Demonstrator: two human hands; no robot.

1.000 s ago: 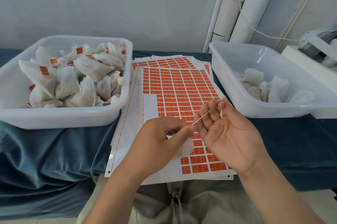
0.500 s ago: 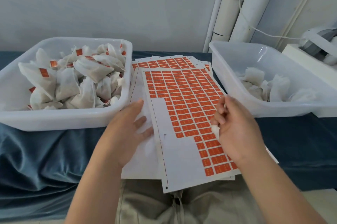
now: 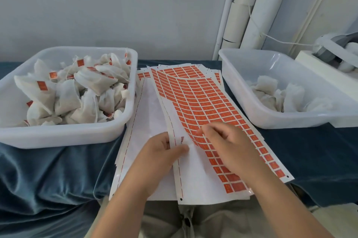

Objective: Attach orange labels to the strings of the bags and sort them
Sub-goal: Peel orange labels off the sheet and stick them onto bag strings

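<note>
A sheet of orange labels (image 3: 203, 98) lies bowed upward between the two bins, on top of other sheets. My left hand (image 3: 160, 156) grips its bare left margin, thumb on top. My right hand (image 3: 228, 145) is curled over the sheet, and its fingertips pinch an orange label (image 3: 198, 131) at the edge of the remaining block. The left bin (image 3: 58, 137) holds several white bags (image 3: 67, 94) with orange labels. Unlabelled white bags (image 3: 271, 90) lie in the right bin (image 3: 271, 121). No bag or string shows in either hand.
Blue cloth (image 3: 48, 170) covers the table and hangs in folds at the front. White pipes (image 3: 251, 15) stand at the back right. A white machine (image 3: 333, 54) sits beside the right bin. My lap (image 3: 184, 218) is below the sheets.
A second ago both hands held a bag's string above the sheets. The left hand then reached the sheets and now grips the top one; the right hand came down onto the labels.
</note>
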